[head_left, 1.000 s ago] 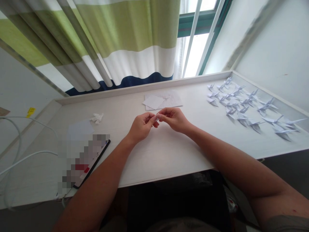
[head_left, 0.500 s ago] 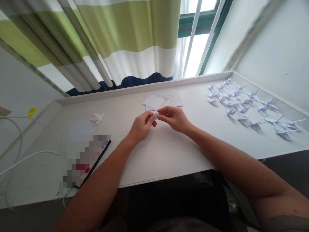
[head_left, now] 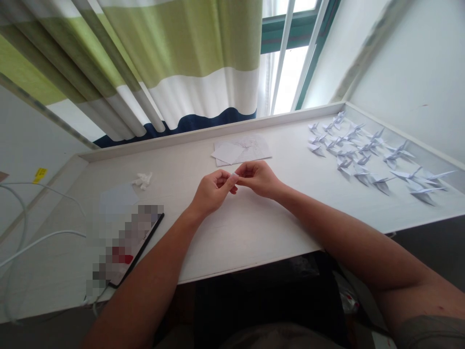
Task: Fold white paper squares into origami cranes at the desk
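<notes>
My left hand and my right hand meet over the middle of the white table. Both pinch a small piece of folded white paper between thumb and fingers, and most of it is hidden by the fingertips. Just beyond the hands lies a small stack of white paper squares.
Several folded white paper cranes are spread over the right side of the table. A crumpled paper scrap, a pale sheet and a dark-edged tablet lie at the left. White cables run at the far left. A striped curtain hangs behind.
The hands stay together on the paper, with only slight finger movement. The view has tilted a little, so everything sits slightly higher and to the left.
</notes>
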